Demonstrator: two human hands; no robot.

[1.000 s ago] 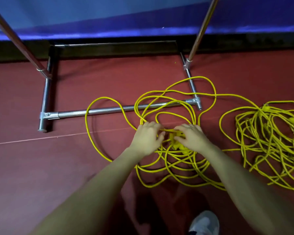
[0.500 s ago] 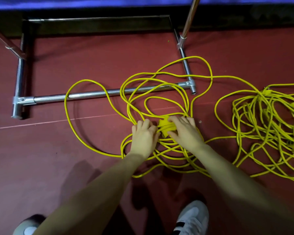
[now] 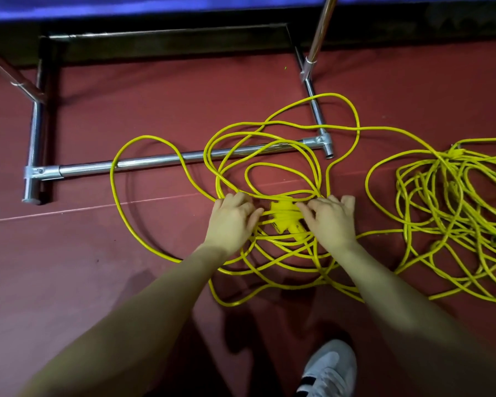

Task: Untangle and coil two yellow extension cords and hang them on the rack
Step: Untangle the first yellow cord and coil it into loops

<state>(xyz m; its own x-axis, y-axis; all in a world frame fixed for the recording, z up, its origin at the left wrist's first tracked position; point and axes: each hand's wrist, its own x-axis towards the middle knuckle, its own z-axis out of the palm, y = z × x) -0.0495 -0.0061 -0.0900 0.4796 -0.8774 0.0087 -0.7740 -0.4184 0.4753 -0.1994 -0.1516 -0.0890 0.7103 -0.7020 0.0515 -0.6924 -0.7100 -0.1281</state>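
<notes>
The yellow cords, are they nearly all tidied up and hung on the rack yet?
Not nearly. Nothing looks done: no cord hangs on the rack, and loops lie across its bottom bar. In hand: the left hand and right hand work at the yellow plug block in the near tangle. Left: untangling and coiling it, then the second pile on the floor, then hanging both.

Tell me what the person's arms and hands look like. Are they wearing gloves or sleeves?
No gloves and no sleeves show. The left hand and right hand are bare, and both forearms are bare as far as the picture goes. I see no watch, rings or bracelets. The fingers look plain, unmarked.
</notes>
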